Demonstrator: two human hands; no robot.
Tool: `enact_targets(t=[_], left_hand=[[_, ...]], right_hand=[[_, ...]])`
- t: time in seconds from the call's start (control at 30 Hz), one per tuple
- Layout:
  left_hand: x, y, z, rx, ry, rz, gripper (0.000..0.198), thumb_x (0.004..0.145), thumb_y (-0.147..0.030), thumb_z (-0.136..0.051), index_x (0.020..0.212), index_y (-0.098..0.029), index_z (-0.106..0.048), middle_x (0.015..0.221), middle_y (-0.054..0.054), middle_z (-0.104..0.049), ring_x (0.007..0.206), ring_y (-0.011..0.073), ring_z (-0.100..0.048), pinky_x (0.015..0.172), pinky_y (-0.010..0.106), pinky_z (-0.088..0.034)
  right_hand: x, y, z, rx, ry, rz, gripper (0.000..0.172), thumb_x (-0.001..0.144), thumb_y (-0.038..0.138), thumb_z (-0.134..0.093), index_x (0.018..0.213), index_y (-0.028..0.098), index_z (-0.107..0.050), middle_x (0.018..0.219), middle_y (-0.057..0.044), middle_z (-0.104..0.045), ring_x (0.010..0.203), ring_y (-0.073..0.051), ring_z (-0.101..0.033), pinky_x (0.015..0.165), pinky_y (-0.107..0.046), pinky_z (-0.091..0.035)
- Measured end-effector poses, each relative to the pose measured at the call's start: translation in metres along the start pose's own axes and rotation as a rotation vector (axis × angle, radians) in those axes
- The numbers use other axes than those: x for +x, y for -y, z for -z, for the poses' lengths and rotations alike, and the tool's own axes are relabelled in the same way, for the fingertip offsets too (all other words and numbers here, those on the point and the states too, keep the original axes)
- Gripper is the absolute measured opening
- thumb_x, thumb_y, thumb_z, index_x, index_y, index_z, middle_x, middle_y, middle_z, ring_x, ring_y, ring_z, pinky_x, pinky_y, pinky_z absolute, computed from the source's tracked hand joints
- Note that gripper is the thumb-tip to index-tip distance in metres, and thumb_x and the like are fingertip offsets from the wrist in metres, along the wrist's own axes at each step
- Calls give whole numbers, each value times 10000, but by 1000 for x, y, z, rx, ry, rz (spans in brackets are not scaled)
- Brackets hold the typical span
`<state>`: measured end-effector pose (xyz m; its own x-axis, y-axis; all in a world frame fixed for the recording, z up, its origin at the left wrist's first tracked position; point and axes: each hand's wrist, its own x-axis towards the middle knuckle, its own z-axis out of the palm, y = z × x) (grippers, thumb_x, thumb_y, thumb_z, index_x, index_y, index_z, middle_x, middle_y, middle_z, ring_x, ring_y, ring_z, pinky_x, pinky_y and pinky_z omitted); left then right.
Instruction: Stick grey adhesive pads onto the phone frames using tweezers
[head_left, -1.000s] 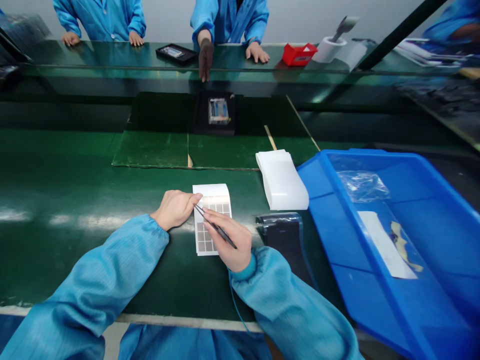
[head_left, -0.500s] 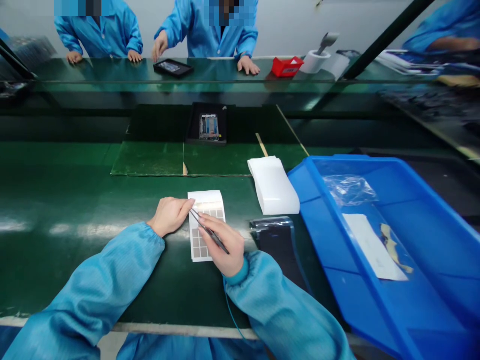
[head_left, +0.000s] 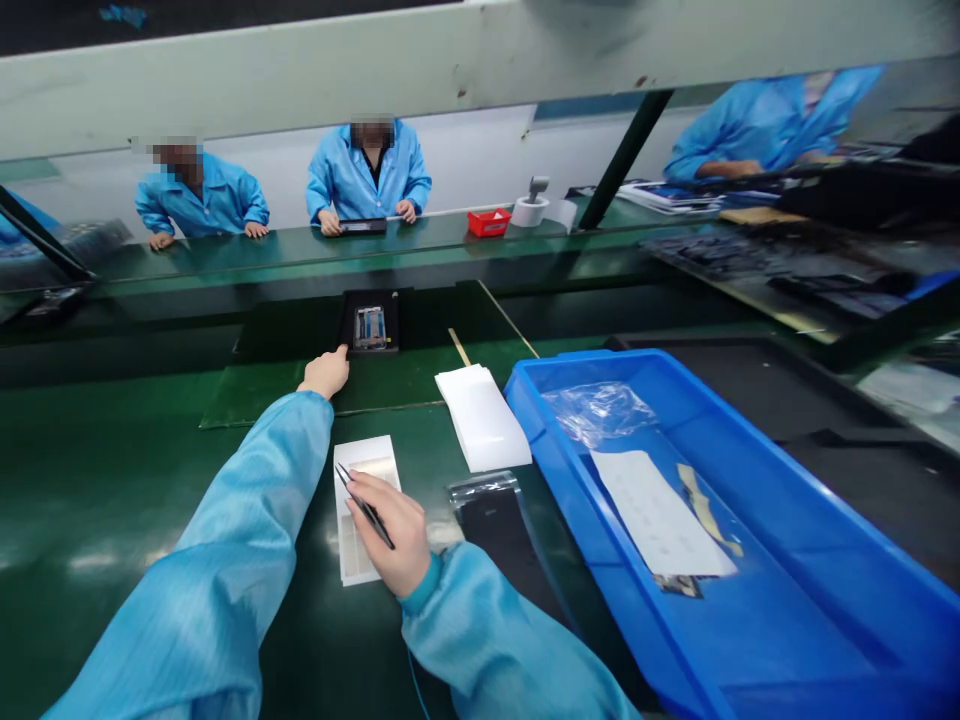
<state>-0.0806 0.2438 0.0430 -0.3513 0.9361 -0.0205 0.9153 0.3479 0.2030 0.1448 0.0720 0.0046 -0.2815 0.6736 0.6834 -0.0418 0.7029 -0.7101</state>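
My left hand (head_left: 327, 373) reaches forward, closed on the near left corner of a black tray (head_left: 346, 322); part of its fingers is hidden. In that tray lies a phone-like device (head_left: 370, 328) with its inner parts showing. My right hand (head_left: 397, 535) is closed around dark tweezers (head_left: 371, 520), their tips pointing forward and left. Under the tips lies a white label sheet (head_left: 351, 568) with rows of pale rectangles, partly covered by the right hand. Whether the tips hold a label, I cannot tell.
White sheets (head_left: 484, 420) and a clear-edged dark pouch (head_left: 510, 540) lie right of the label sheet. A large blue bin (head_left: 780, 640) holds plastic film and paper. Across the bench are co-workers (head_left: 371, 170), a red box (head_left: 488, 223) and a tape roll (head_left: 529, 211). A beam (head_left: 300, 75) crosses overhead.
My left hand has left the label sheet and moved forward to the black tray. The tweezers stay in my right hand above the sheet. The camera view has tilted up and shifted right.
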Motion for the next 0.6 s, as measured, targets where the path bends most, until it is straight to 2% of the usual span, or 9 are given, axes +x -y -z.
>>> enact_targets(t=[0.1, 0.2, 0.3, 0.37, 0.43, 0.5, 0.6], left_hand=[[-1, 5, 2, -55, -25, 6, 319, 938, -280, -536, 1232, -172, -601, 1119, 209, -689, 1102, 335, -657, 952, 443, -464], [-17, 22, 5, -166, -62, 10, 253, 940, -292, -552, 1166, -192, -609, 998, 155, -715, 1018, 296, -686, 934, 425, -486], [-41, 49, 12, -347, -82, 35, 228, 968, -280, -497, 1182, -218, -547, 853, 60, -708, 730, 193, -704, 769, 335, -549], [-57, 69, 16, -493, -107, 79, 214, 986, -280, -444, 1190, -230, -484, 854, 18, -682, 604, 133, -677, 649, 270, -559], [-74, 86, 16, -619, -147, 132, 198, 993, -303, -428, 1178, -233, -421, 878, -5, -641, 614, 106, -685, 614, 233, -569], [-91, 98, 14, -762, -209, 200, 204, 981, -313, -466, 1145, -235, -373, 856, -32, -587, 654, 96, -694, 643, 233, -590], [-114, 109, 12, -1096, -324, 368, 284, 928, -199, -544, 1114, -244, -334, 830, -61, -540, 626, 80, -672, 685, 272, -614]], right_hand=[[1, -1, 0, -11, -3, 9, 258, 907, 127, -625, 1131, 221, -713, 1129, -90, -768, 1049, -226, -743, 929, -354, -624], [-1, 1, -2, -5, 4, 17, 251, 916, 137, -619, 1133, 222, -712, 1130, -83, -769, 1058, -218, -740, 937, -345, -620], [-2, 4, -4, 5, 33, 19, 237, 930, 152, -613, 1136, 220, -708, 1142, -81, -765, 1069, -202, -735, 949, -331, -611], [-3, 7, -5, 7, 59, 17, 220, 939, 164, -610, 1128, 217, -708, 1146, -81, -764, 1072, -192, -733, 950, -318, -608], [-3, 9, -6, 9, 72, 19, 201, 942, 171, -611, 1113, 209, -710, 1141, -81, -765, 1067, -184, -735, 944, -302, -607], [-5, 8, -8, 13, 76, 32, 187, 940, 174, -619, 1101, 200, -711, 1138, -86, -765, 1059, -178, -736, 942, -291, -605], [-5, 6, -11, 30, 87, 42, 177, 937, 174, -624, 1089, 187, -715, 1127, -98, -767, 1061, -179, -733, 964, -305, -594]])
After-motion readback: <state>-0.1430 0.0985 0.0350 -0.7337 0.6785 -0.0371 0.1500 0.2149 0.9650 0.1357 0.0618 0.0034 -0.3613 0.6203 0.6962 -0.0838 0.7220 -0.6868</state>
